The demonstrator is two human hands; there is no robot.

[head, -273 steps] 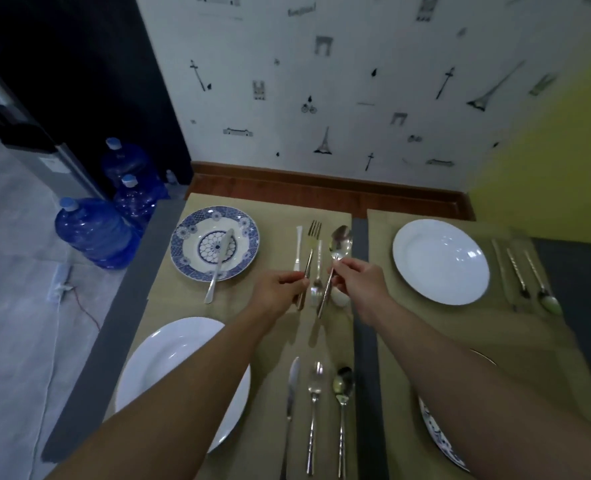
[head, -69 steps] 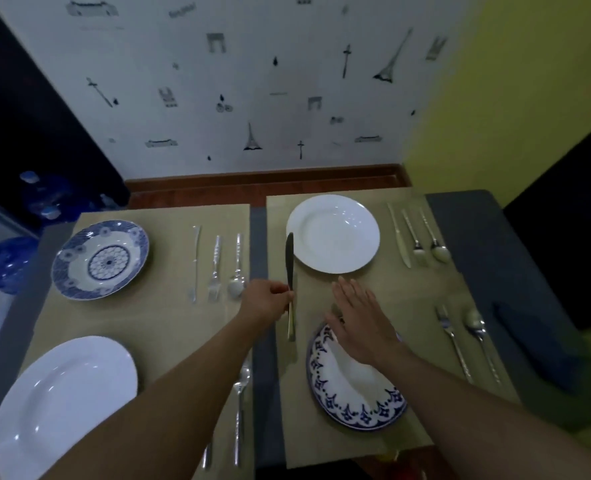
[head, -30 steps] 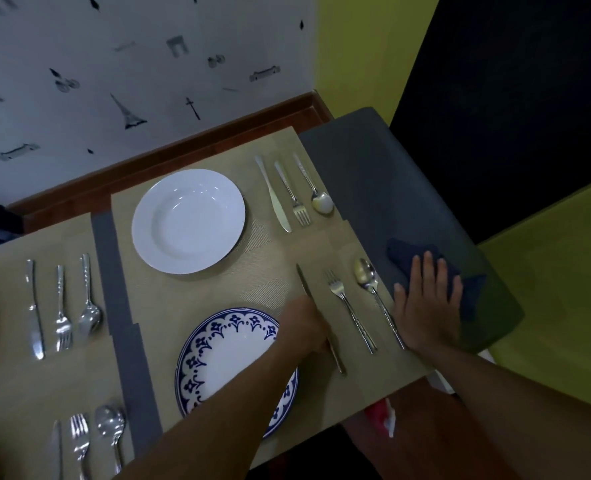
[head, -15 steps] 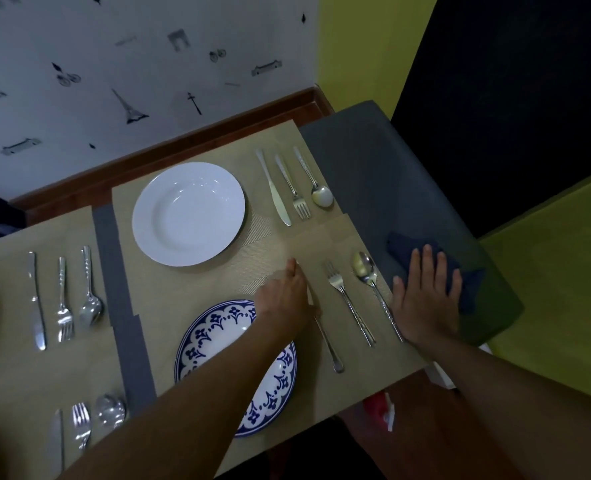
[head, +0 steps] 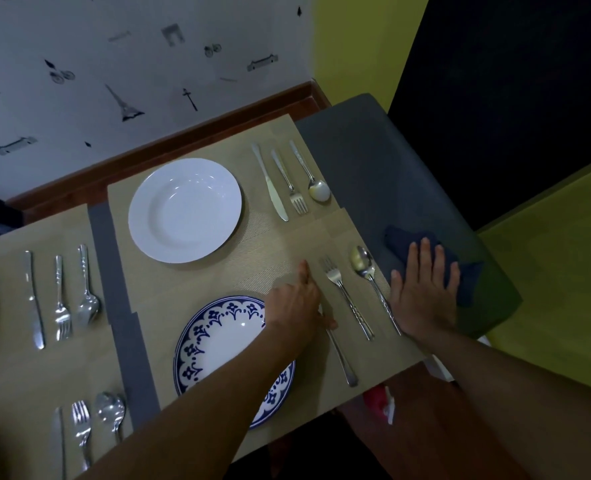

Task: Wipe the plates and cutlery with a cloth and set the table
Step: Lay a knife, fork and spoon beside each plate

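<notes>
— Hands first: how do they lie?

— Left hand [head: 295, 306] lies over the knife [head: 342, 358] on the near placemat [head: 269, 251]. Its forefinger is stretched straight along the blade's line and its thumb is against the handle. Whether the other fingers grip, I cannot tell. Right hand [head: 422, 289] is spread flat, fingers straight, on the dark blue cloth [head: 399, 242], which lies on the grey table [head: 373, 161] just right of the mat.

— Which way does the knife run?

— Its long axis runs near to far, leaning slightly left as it goes away. The handle end points at the mat's near edge; the blade end is hidden under the hand, on the wall side. It lies just right of the blue-patterned plate [head: 217, 341] and roughly parallel to the fork [head: 347, 306] and spoon [head: 370, 275] beside it, whose heads point away.

— And farther off?

— White plate [head: 185, 209], then the far knife [head: 271, 188], far fork [head: 292, 188] and far spoon [head: 316, 188] side by side, their handles toward the wall.
</notes>
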